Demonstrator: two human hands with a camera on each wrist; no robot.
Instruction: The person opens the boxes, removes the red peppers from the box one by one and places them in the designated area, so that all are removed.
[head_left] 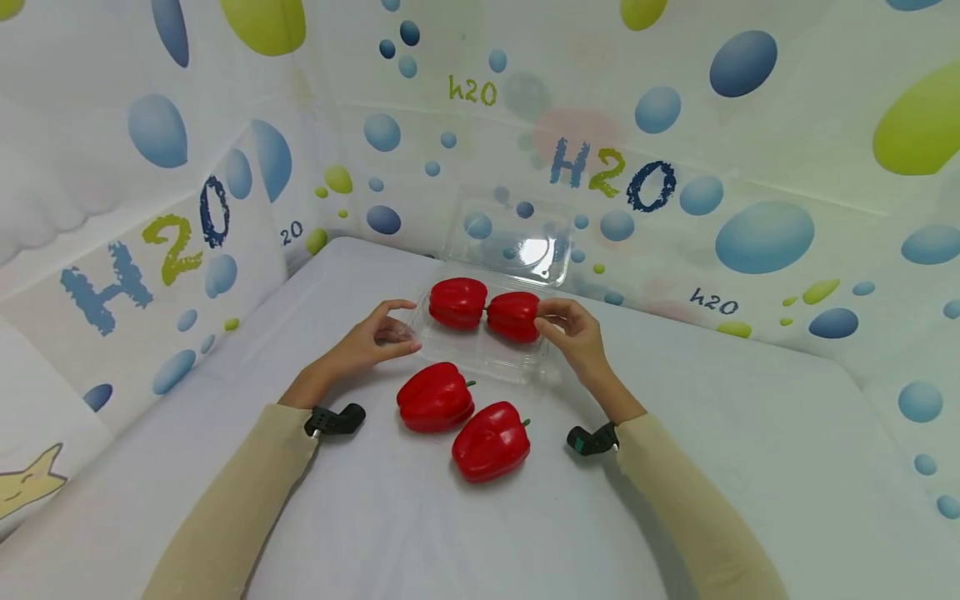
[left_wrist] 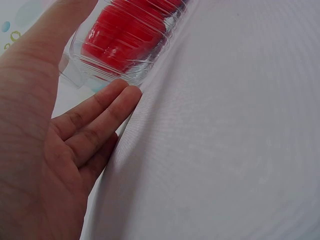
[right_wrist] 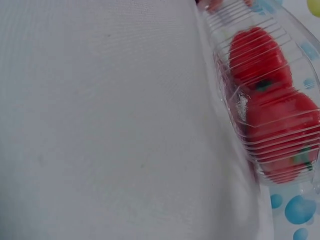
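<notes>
A clear plastic clamshell container [head_left: 480, 358] lies on the table with its lid [head_left: 510, 242] raised at the back. Inside are two red bell peppers, a left one [head_left: 457, 303] and a right one [head_left: 513, 316]. My left hand [head_left: 371, 340] is at the container's left end, thumb and fingers spread apart. In the left wrist view its straight fingers [left_wrist: 107, 107] reach the end wall. With bent fingers and thumb, my right hand [head_left: 573, 333] holds the right pepper's outer end; the right wrist view leaves that hand out of frame.
Two more red bell peppers lie on the white cloth between my forearms, one [head_left: 435, 397] near the container and one [head_left: 491, 442] closer to me. A white sheet [head_left: 450, 183] printed with bubbles hangs behind the table and along its left side.
</notes>
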